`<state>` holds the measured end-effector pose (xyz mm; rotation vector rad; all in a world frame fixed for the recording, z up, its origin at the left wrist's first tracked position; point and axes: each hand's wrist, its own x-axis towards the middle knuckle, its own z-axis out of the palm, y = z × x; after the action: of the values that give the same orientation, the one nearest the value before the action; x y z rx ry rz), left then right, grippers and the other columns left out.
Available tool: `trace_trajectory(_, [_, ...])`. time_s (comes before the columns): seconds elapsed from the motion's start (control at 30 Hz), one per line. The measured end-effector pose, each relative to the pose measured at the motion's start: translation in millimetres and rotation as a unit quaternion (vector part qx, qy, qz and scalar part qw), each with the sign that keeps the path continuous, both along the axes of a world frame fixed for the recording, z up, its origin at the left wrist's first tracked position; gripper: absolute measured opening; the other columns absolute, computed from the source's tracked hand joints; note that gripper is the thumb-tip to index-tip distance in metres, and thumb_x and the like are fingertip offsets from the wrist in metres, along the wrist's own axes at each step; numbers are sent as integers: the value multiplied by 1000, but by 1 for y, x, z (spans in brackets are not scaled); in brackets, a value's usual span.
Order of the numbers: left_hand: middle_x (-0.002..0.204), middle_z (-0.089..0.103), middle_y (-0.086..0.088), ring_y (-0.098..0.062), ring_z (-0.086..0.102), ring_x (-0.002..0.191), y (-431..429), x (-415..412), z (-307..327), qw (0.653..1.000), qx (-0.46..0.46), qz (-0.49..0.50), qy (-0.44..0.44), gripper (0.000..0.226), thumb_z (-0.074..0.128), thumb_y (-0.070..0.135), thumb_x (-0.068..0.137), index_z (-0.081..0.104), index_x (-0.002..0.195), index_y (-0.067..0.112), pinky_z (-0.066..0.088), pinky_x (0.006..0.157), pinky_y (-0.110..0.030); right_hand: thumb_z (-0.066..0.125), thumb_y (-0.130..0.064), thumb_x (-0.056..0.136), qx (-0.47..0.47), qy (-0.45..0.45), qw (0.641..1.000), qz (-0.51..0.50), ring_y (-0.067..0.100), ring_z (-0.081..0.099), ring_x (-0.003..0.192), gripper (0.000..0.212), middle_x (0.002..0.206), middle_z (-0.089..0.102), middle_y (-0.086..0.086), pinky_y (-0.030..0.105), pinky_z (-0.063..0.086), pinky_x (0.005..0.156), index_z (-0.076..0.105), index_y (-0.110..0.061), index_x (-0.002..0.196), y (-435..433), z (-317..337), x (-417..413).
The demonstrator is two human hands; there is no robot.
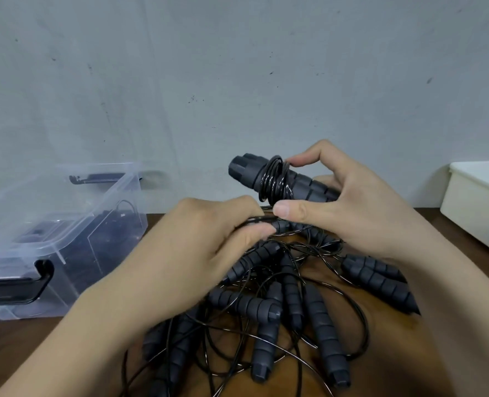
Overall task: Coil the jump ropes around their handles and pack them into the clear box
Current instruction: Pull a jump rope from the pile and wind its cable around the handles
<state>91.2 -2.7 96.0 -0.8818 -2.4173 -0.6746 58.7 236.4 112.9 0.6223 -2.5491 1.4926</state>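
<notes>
My right hand point(349, 207) grips a dark grey ribbed jump-rope handle point(254, 173), held above the table and pointing up-left. Several turns of thin black rope point(275, 181) are coiled around that handle, and my right thumb and forefinger sit on either side of the coil. My left hand point(209, 242) pinches the loose black rope just below the coil. Under both hands lies a tangled pile of more grey handles point(323, 328) and black rope. The clear box point(65, 233) stands open at the left with dark items inside.
The brown wooden table point(14, 342) meets a grey wall close behind. A white plastic container point(478, 202) sits at the right edge. The clear box has black latches point(14, 287) on its near and far ends.
</notes>
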Motion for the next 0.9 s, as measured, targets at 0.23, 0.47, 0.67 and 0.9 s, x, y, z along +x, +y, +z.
trace_trajectory(0.23, [67,66,6,-10,60,56,-19,1,17,994,95,-29,-46,17,71,46,91,74,83,31,45,50,-22,90,-50,75,76,-100,984,123,33,77,103,55,110,81,5,61,55,105,61,-43,121,-7,-2,8])
trace_trajectory(0.47, [65,54,-1,-9,45,59,-37,-25,4,962,190,-107,-166,29,83,42,79,68,79,17,38,59,-16,92,-38,79,99,-170,948,250,22,77,108,56,114,80,8,57,57,105,63,-37,127,-8,2,19])
trace_trajectory(0.67, [71,53,-28,-28,43,58,-30,-42,-21,929,253,-160,-217,47,71,53,94,64,82,7,36,57,-28,87,-17,84,-47,-172,930,322,65,65,106,56,121,72,34,77,50,100,57,-17,131,-1,1,17])
trace_trajectory(0.9, [55,32,7,-12,28,48,4,-36,-35,934,240,-84,-250,46,47,55,103,65,78,21,24,47,-25,88,-51,80,-205,-97,941,252,17,44,53,55,102,74,29,26,28,44,60,-19,115,4,7,12])
